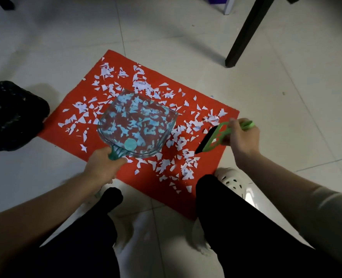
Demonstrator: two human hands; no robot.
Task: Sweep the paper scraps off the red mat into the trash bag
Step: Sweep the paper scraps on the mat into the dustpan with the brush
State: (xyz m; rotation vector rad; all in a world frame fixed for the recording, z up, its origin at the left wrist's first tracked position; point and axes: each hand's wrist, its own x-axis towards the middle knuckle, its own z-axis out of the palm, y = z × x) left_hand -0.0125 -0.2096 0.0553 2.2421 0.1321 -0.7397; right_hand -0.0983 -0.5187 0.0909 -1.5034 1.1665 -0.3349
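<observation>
Over mat [146,189], dustpan [138,125] handle nearward

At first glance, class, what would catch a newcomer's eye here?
A red mat mid-floor, strewn with white paper scraps. Over it, the left hand holds a clear teal dustpan, the right hand a green brush. A black trash bag sits at its left.

Left hand [103,167] grips the dustpan [138,123], right hand [244,137] grips the brush [216,137].
</observation>
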